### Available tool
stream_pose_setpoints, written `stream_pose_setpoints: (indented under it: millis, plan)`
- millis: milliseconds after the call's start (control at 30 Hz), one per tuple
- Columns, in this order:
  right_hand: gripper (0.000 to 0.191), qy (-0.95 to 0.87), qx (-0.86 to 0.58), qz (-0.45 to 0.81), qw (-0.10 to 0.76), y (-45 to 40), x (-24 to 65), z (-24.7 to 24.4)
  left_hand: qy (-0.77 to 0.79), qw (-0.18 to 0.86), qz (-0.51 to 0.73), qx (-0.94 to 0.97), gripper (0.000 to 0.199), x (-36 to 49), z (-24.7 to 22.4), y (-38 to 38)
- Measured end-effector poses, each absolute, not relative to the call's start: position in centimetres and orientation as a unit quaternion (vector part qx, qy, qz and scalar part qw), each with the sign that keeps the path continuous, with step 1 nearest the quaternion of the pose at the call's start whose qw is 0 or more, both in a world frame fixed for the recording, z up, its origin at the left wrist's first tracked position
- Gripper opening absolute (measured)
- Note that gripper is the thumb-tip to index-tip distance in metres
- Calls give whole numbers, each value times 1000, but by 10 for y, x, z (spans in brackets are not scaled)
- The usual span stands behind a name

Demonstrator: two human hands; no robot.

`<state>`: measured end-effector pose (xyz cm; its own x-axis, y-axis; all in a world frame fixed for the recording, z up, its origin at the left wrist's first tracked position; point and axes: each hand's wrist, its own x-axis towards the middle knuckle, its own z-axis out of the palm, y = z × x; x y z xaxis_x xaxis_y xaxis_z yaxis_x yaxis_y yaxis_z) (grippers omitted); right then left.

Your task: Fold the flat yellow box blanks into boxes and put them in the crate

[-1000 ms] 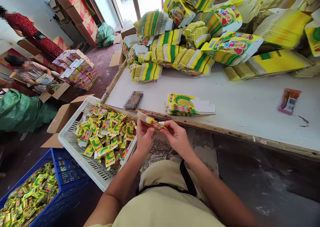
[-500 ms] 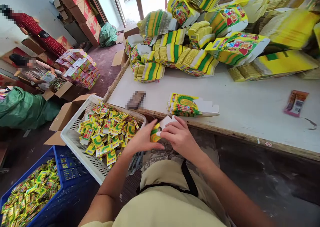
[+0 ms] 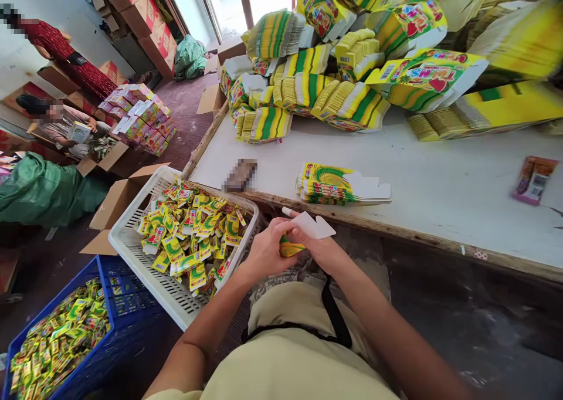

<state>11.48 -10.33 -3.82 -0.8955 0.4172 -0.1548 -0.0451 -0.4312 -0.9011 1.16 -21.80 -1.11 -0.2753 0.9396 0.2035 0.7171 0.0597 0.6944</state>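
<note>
Just off the table's front edge, my left hand (image 3: pixel 269 248) and my right hand (image 3: pixel 324 251) are together around one small yellow-and-green carton (image 3: pixel 314 226). Its white inner flaps stick out at the upper right, and a strip of printed side shows between my hands. The fingers of both hands are closed on it and partly overlap, hiding much of the carton. A white covering wraps one fingertip. Beyond my hands, on the table, lies a small stack of flat cartons (image 3: pixel 325 183) with white flaps pointing right.
Left of me, a white basket (image 3: pixel 127 236) holds many small cartons; a blue crate (image 3: pixel 105 288) of wrapped packets stands lower left. Bundled cartons (image 3: pixel 303 92) pile along the back of the white table (image 3: pixel 440 183). A pink packet (image 3: pixel 534 180) lies right. Two people are at far left.
My hands have come together around the carton, and its white flaps now point up and right. My left hand, spread before, has closed on it. The view has shifted slightly.
</note>
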Motion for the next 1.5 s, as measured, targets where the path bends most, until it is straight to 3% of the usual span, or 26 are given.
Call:
stream_pose_setpoints:
  millis: [133, 233, 367, 500, 667, 800, 967, 1067, 1167, 1267, 1367, 1500]
  plan:
    - [71, -642, -125, 726, 213, -109, 122, -39, 732, 198, 357, 545, 62, 8, -16, -221]
    - [51, -764, -70, 596, 238, -114, 127, -39, 728, 206, 384, 530, 72, 5, -17, -221]
    - [36, -810, -66, 518, 268, -112, 128, -42, 760, 153, 375, 508, 67, 2, -14, -223]
    - [23, -833, -43, 504, 224, -99, 130, -42, 777, 152, 340, 508, 62, -2, -12, -230]
    - [19, -846, -7, 519, 123, -82, 131, -33, 763, 205, 323, 521, 73, -1, -17, -232]
    - [20, -840, -70, 518, 148, -89, 123, -31, 756, 173, 302, 554, 73, 0, -16, -222]
    - [54, -817, -118, 500, 261, -78, 124, -26, 800, 128, 300, 504, 69, -30, -8, -238]
    - [43, -822, -246, 381, 344, -40, 131, -25, 877, -13, 254, 406, 74, -64, -3, -268]
    - [37, -839, -354, 249, 329, -2, 133, -34, 907, -75, 221, 350, 81, -85, -3, -292]
    - [30, -865, -359, 201, 288, 16, 128, -46, 890, -28, 250, 381, 63, -79, -8, -296]
    - [33, -863, -361, 186, 299, 19, 125, -46, 848, 64, 301, 431, 50, -59, -12, -281]
    - [42, -816, -366, 277, 351, 1, 127, -33, 774, 214, 396, 444, 58, -31, -15, -251]
